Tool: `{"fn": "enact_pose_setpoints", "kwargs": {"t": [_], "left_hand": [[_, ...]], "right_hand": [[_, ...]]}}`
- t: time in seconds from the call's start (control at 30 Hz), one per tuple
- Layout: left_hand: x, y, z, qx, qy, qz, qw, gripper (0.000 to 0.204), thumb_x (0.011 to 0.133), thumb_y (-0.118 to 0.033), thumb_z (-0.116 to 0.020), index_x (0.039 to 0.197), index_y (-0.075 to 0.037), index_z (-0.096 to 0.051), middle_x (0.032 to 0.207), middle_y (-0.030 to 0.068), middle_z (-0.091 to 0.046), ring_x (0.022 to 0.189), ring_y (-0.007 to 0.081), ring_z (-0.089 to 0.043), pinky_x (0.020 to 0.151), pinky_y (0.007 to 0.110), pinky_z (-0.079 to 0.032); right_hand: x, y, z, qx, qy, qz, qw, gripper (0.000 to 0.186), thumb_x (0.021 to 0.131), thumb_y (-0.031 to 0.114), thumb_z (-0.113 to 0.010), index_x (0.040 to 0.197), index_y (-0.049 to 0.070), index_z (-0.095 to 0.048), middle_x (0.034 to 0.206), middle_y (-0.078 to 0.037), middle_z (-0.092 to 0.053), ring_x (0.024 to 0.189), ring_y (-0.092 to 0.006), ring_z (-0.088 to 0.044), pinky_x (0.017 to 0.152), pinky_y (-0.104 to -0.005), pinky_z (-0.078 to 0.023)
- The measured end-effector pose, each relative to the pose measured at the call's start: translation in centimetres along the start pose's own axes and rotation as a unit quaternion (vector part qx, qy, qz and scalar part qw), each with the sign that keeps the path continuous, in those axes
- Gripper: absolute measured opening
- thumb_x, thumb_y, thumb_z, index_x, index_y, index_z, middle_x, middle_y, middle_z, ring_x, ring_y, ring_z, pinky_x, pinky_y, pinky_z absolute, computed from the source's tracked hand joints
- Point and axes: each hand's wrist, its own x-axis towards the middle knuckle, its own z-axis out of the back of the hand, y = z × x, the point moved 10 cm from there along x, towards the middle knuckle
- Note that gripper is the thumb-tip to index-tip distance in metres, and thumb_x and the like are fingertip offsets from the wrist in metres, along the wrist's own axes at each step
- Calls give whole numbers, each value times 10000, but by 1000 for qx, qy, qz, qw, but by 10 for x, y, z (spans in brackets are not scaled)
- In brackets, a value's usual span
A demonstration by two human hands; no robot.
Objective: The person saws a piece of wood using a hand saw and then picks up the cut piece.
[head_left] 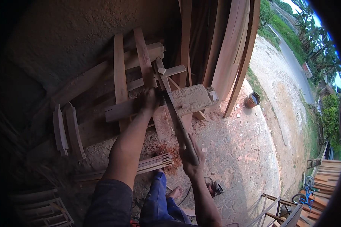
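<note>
my right fingers (185, 156) wrap around the low end of what looks like a saw (178, 126), its long axis pointing up and slightly left to the right end of the board (121, 110), just beside my nearer left hand (150, 100), whose shaded grip i cannot tell.

- Rough wooden counter (193, 96): a small pale offcut (213, 95) near its right end
- Concrete floor (231, 162): stacked slats (155, 163), reddish shavings (174, 154), scattered chips (204, 150), an open bucket (251, 101), a dark tool (216, 188)

Board (119, 111) left of bucket (251, 101); standing planks (233, 47) between.
</note>
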Motion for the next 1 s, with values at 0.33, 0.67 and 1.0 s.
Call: {"fn": "enact_pose_setpoints", "kwargs": {"t": [0.33, 0.67, 1.0], "left_hand": [[5, -20, 3, -1, 8, 3, 1000, 183, 822, -253, -624, 874, -81, -660, 894, 166, -663, 941, 379, -610, 791, 520, -478], [7, -15, -6, 43, 21, 40, 998, 159, 850, -227, -599, 880, -84, -661, 944, 148, -668, 976, 352, -616, 870, 497, -461], [4, 24, -20, 53, 10, 9, 999, 132, 805, -156, -593, 899, -74, -633, 964, 132, -661, 966, 346, -609, 841, 494, -473]], "right_hand": [[18, -7, 7, 28, 9, 22, 999, 548, 845, 137, -693, 1357, 49, -518, 1095, -208, -671, 908, -333, -701, 741, -364, -539], [-162, -33, 75, -110, -42, 13, 993, 468, 808, 156, -714, 1254, 51, -621, 1073, -120, -712, 905, -256, -714, 721, -340, -554], [-112, -39, 31, -81, -29, 85, 993, 554, 785, 149, -720, 1309, 52, -567, 1137, -169, -676, 918, -278, -710, 748, -359, -551]]}}
